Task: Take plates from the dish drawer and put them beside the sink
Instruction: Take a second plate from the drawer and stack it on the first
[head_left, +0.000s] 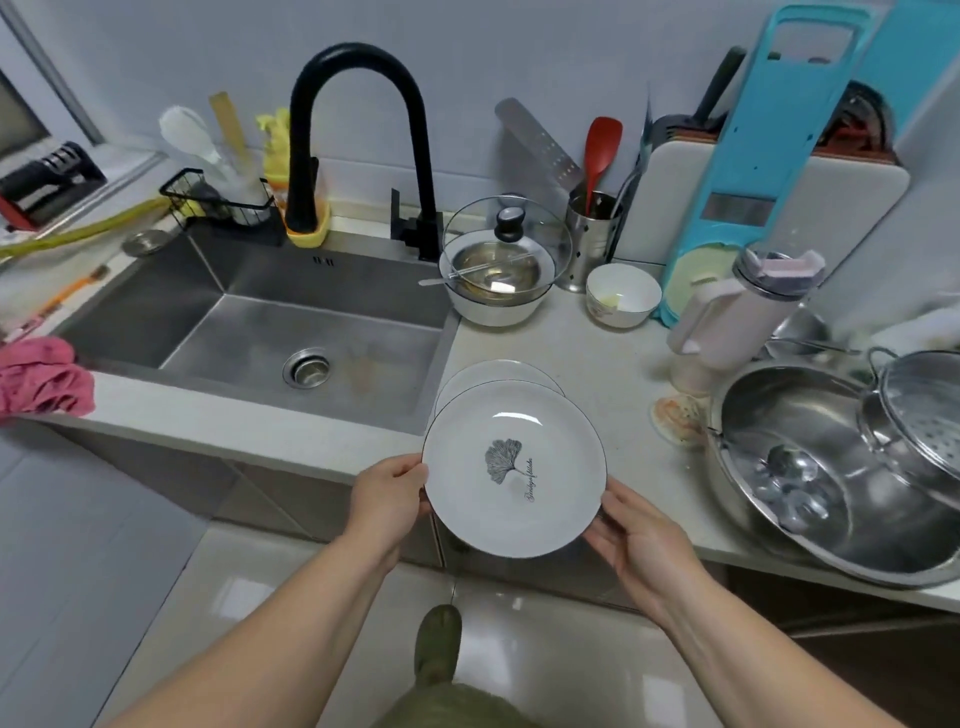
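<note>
Held plate (514, 467): gripped at its rim by left hand (387, 501) and right hand (636, 540), over the surface (582, 358) edge.
Second plate (493, 371): beside the sink (260, 332), mostly hidden.

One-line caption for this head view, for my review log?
Both hands, left hand and right hand, hold a leaf-print plate over another plate beside the sink.

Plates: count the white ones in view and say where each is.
2. One plate with a leaf print is held by the left hand and right hand; another plate lies behind it on the counter.
</note>
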